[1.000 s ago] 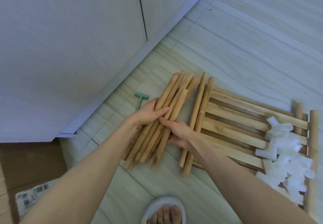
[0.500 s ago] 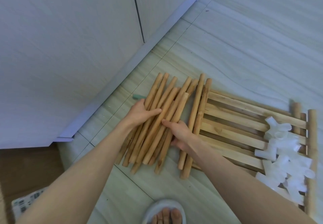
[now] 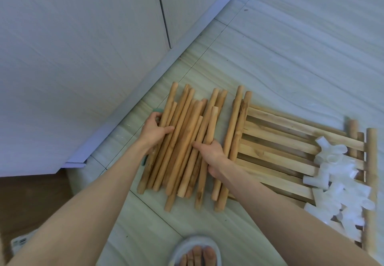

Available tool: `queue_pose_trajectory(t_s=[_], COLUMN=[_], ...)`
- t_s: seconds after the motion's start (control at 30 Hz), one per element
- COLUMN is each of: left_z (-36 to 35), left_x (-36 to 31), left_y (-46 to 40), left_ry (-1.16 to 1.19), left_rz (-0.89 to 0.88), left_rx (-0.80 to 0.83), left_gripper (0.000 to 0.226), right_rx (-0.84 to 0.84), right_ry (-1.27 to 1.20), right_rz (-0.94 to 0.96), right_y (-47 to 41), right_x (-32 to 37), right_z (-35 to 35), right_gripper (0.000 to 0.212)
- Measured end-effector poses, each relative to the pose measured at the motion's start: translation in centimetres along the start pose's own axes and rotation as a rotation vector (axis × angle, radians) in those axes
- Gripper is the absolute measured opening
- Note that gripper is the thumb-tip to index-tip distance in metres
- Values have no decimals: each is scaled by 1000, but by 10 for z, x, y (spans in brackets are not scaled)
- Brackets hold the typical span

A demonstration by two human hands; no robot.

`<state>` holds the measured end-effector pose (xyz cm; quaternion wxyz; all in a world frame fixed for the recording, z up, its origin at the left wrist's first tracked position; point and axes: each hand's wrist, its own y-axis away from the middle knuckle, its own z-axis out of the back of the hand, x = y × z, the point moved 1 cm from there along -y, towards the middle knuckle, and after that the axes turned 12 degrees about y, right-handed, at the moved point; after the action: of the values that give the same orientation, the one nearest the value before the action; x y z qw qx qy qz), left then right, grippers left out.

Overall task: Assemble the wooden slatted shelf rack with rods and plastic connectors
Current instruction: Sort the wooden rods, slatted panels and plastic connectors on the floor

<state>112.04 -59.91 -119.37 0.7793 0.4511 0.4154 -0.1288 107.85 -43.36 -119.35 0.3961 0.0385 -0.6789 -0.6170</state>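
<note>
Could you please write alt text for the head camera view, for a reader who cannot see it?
Two bare hands, the left hand and right hand, spread a pile of wooden rods on a tiled floor. To the right lies a slatted wooden panel with white plastic connectors heaped on it.

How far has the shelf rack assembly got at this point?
Barely started. Done: parts are laid out, with the slatted panels flat on the floor and the plastic connectors piled loose on them. In hand: the left hand and right hand rest on the spread-out rods, seemingly sorting them. Left: no rod visibly sits in a connector, so all joining remains.
</note>
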Motion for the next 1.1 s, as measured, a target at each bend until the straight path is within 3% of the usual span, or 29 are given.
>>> queue_pose_trajectory(t_s=[0.17,0.5,0.77,0.97,1.1], left_z=[4,-2,-7,-1,-1], left_x=[-2,-11,-2,9,11], left_y=[-6,1,0,3,6], left_ry=[29,-55,-171,-528,-569], left_rz=[31,27,-57,-33,-138], left_rx=[-26,26,-105,-159,-143], left_gripper=[33,23,20,57,57], right_rx=[-10,-6,-137,-182,-222], right_ry=[14,-10,107,161,188], right_rz=[-12,-43,-19,-42,-38], right_y=[3,9,12,11,10], right_x=[1,4,5,9,8], right_z=[1,2,-2,-5,-7], right_gripper=[48,49,50,54,63])
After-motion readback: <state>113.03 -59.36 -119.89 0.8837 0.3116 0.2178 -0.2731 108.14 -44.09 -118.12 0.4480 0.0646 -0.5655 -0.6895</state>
